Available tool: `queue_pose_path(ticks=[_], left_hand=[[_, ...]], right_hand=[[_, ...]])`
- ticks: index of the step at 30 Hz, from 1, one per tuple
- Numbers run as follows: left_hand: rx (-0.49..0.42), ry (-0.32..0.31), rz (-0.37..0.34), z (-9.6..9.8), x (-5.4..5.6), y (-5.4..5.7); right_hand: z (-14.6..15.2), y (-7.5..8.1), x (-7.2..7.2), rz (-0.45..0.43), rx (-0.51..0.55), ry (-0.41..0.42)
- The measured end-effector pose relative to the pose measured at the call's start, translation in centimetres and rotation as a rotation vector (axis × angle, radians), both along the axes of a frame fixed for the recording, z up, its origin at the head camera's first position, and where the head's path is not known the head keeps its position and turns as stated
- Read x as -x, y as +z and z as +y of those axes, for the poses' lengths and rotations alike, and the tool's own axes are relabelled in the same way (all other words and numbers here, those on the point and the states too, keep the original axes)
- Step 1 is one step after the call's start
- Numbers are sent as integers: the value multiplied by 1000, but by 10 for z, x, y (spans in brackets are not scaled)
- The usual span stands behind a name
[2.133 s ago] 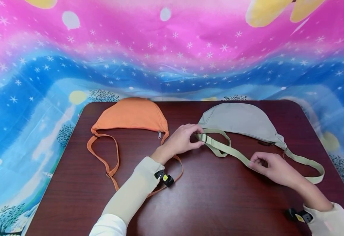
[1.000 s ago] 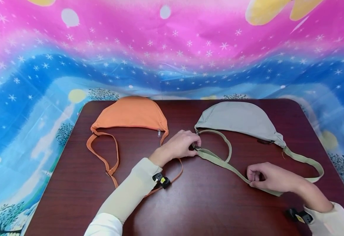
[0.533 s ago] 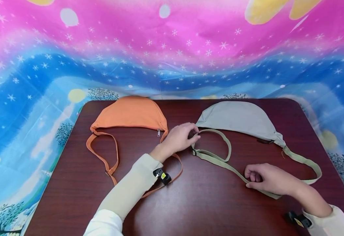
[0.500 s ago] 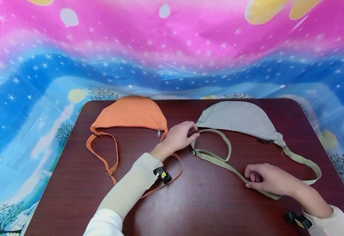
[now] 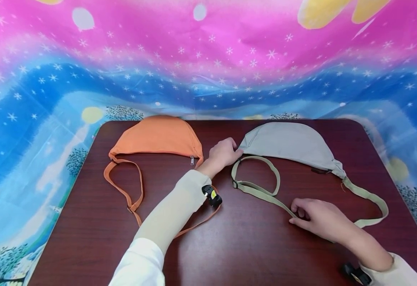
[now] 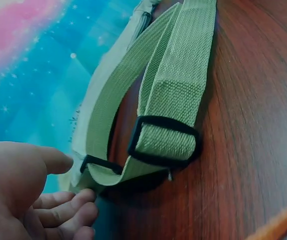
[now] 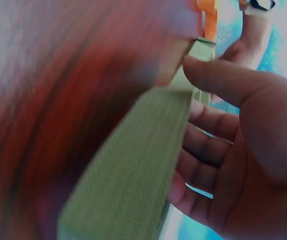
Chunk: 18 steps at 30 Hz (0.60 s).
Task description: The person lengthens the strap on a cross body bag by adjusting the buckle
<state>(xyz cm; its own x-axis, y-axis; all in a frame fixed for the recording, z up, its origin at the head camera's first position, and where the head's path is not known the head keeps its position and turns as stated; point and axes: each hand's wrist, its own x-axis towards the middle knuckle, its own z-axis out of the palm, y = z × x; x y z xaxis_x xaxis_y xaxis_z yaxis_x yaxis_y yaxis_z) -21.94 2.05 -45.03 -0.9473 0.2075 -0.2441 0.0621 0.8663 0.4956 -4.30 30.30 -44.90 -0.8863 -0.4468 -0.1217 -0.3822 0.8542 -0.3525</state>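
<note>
In the head view, a grey waist bag (image 5: 287,143) lies at the back right of the table. Its pale green strap (image 5: 262,194) loops in front, with a black slider buckle (image 6: 163,141) on it. My left hand (image 5: 222,153) is at the bag's left end; in the left wrist view its thumb and bent fingers stand apart beside that end, and contact is unclear. My right hand (image 5: 319,218) pinches the strap, which runs between thumb and fingers in the right wrist view. An orange waist bag (image 5: 158,137) lies at the back left.
The orange strap (image 5: 125,194) trails forward, passing partly beneath my left forearm. Dark brown wood forms the table (image 5: 230,254). A patterned cloth backdrop (image 5: 208,71) rises behind its far edge.
My left hand has let go of the strap near the buckle and moved up to the grey bag's left end. My right hand has shifted down and slightly left along the strap.
</note>
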Motion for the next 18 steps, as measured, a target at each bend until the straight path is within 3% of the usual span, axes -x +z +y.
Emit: queue_pose_path(ticks=[5,10,13,18], left_hand=[[-8,29,-9,5,3,-6],[-37,59,11,4,5,-7],[-52,71,28,3,6,-9],[-58,79,47,1,8,-12]], right_hand=[[-9,-5,1,49,-8,-5],[-10,-7,0,80,-8,70],[-5,-4,-1,40,2,136],[6,1,-2,-113,29,187]])
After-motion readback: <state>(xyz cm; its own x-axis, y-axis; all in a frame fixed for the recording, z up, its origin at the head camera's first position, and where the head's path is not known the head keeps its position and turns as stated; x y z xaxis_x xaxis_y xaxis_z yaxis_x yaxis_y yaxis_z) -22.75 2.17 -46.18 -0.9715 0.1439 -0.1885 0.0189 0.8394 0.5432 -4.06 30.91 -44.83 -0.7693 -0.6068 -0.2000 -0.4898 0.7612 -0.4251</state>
